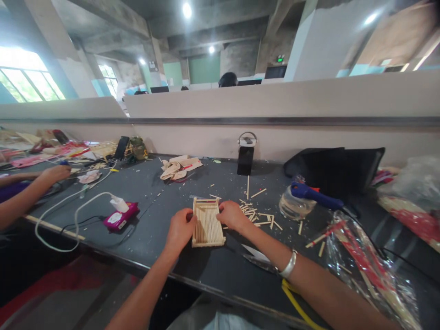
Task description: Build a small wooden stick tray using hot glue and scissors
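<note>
A small tray-like frame of pale wooden sticks [209, 225] rests on the dark table between my hands. Its floor is a row of sticks side by side, with low rails around the edges. My left hand [181, 229] pinches its left side between thumb and fingers. On the right side, near the far corner, my right hand [233, 215] grips the rail, its fingertips partly hidden. Scissors [259, 257] with yellow handles lie under my right forearm. Beside my right hand is a scatter of short cut sticks [252, 213].
A blue glue gun [316, 196] lies across a clear round container [295, 206]. Plastic-wrapped stick packs [364, 256] lie at right. A phone [245, 160] stands at the back. A magenta power strip [121, 217] with a white cable sits left, near another person's hand [57, 174].
</note>
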{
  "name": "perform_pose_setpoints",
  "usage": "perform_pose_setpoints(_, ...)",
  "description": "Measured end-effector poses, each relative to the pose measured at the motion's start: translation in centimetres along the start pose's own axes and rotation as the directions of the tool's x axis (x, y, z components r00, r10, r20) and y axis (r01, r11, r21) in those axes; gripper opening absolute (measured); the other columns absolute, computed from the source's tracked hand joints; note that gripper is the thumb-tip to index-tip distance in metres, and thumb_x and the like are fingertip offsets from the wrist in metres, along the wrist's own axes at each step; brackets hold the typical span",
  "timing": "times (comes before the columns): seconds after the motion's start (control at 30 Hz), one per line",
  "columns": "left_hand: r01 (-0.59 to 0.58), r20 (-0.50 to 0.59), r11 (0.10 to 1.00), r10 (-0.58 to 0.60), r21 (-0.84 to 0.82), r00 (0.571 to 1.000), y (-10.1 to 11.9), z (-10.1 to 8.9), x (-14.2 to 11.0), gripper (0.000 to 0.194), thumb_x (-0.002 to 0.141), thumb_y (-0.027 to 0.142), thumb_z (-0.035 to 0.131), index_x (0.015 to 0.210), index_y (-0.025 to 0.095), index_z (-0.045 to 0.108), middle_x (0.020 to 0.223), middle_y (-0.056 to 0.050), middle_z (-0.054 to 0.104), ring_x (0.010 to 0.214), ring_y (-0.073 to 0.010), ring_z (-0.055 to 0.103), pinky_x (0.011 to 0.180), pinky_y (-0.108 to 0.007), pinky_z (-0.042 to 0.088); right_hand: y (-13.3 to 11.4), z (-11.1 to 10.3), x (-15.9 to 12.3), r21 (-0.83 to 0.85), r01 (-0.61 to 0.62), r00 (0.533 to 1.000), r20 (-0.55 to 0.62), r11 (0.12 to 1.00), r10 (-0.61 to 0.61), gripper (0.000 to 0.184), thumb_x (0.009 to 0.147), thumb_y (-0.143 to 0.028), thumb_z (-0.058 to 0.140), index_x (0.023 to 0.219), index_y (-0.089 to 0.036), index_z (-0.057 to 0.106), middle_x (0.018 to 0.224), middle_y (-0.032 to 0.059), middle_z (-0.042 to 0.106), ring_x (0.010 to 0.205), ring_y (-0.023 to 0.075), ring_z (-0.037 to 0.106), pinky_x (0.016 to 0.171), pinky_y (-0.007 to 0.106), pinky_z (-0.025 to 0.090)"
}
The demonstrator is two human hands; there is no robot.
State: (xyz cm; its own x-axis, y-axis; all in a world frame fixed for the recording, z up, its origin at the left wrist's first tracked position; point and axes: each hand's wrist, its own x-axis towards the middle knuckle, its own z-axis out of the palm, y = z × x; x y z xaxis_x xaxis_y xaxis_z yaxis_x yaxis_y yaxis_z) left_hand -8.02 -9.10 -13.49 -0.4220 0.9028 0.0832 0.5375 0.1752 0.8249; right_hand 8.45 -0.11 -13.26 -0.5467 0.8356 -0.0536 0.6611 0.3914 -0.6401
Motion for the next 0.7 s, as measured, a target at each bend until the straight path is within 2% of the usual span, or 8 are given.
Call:
perform_pose_setpoints(0.07,0.061,0.01,0.989,-0.061,-0.137,0.998,1.0,-0.4,0.6,0.017,0.071,0.019,0.063,0.087,0.015,0.067,0.077,-0.004,0.067,0.07,-0.0178,0.06,0.063,-0.027,0.044,-0.5,-1.4,0.0,0.099,-0.085,0.996,0.019,0.992,0.083,0.027,0.092,-0.031,0.059,0.116,-0.018,0.06,0.119,0.0073,0.061,0.096,0.0215,0.063,0.079,0.039,0.055)
perform_pose_setpoints(0.17,0.138,0.097,0.922,-0.109,-0.362,0.989,3.5,-1.4,1.3,0.03,0.071,0.03,0.066,0.096,0.014,0.066,0.082,-0.005,0.07,0.068,-0.0172,0.064,0.059,-0.026,0.048,-1.4,-4.1,-0.6,0.275,-0.173,0.985,0.04,0.946,0.169,0.026,0.092,-0.031,0.059,0.113,-0.016,0.061,0.112,0.0064,0.064,0.088,0.0191,0.065,0.072,0.036,0.056)
perform_pose_setpoints(0.23,0.166,0.158,0.857,-0.1,-0.487,0.982,5.4,-2.2,1.6,0.037,0.07,0.035,0.069,0.1,0.013,0.066,0.087,-0.007,0.072,0.071,-0.0174,0.066,0.063,-0.027,0.052,-2.0,-6.0,-1.4,0.402,-0.171,0.984,0.016,0.899,0.18,0.022,0.092,-0.031,0.059,0.106,-0.014,0.062,0.1,0.0041,0.065,0.077,0.0152,0.064,0.064,0.03,0.055)
perform_pose_setpoints(0.3,0.184,0.2,0.797,-0.081,-0.576,0.976,7.3,-2.8,1.8,0.04,0.067,0.035,0.074,0.101,0.013,0.067,0.091,-0.008,0.073,0.074,-0.0175,0.067,0.065,-0.027,0.053,-2.6,-7.6,-2.2,0.527,-0.129,0.984,-0.035,0.84,0.172,0.016,0.091,-0.028,0.059,0.096,-0.013,0.063,0.082,0.0008,0.063,0.063,0.0112,0.059,0.05,0.023,0.049)
perform_pose_setpoints(0.37,0.206,0.232,0.747,-0.071,-0.632,0.97,8.9,-3.3,1.9,0.041,0.063,0.033,0.078,0.099,0.014,0.069,0.09,-0.009,0.074,0.074,-0.0179,0.068,0.066,-0.028,0.054,-3.0,-8.8,-3.1,0.639,-0.068,0.985,-0.08,0.766,0.154,0.014,0.088,-0.027,0.059,0.088,-0.014,0.063,0.069,-0.0009,0.057,0.054,0.0093,0.053,0.04,0.02,0.04)
perform_pose_setpoints(0.43,0.228,0.251,0.711,-0.074,-0.665,0.965,10.0,-3.7,1.9,0.04,0.06,0.031,0.081,0.095,0.013,0.071,0.087,-0.009,0.075,0.072,-0.0185,0.068,0.065,-0.029,0.055,-3.3,-9.7,-3.9,0.731,-0.015,0.987,-0.101,0.683,0.129,0.014,0.083,-0.029,0.06,0.084,-0.015,0.062,0.067,-0.0002,0.055,0.052,0.0092,0.05,0.035,0.02,0.035)
perform_pose_setpoints(0.57,0.275,0.296,0.648,-0.079,-0.711,0.952,11.4,-4.2,2.0,0.037,0.058,0.024,0.083,0.092,0.013,0.073,0.084,-0.008,0.076,0.07,-0.0187,0.069,0.063,-0.028,0.056,-3.5,-10.7,-5.0,0.841,0.027,0.99,-0.099,0.54,0.104,0.025,0.075,-0.037,0.068,0.086,-0.016,0.059,0.066,0.001,0.056,0.05,0.009,0.047,0.032,0.019,0.033)
perform_pose_setpoints(0.7,0.312,0.328,0.615,-0.091,-0.724,0.94,12.1,-4.2,2.0,0.042,0.059,0.02,0.083,0.099,0.015,0.072,0.084,-0.006,0.076,0.071,-0.0184,0.07,0.062,-0.027,0.057,-3.1,-11.1,-5.4,0.896,0.029,0.993,-0.077,0.442,0.092,0.03,0.072,-0.039,0.072,0.087,-0.016,0.058,0.064,-0.0007,0.055,0.046,0.0069,0.045,0.031,0.018,0.034)
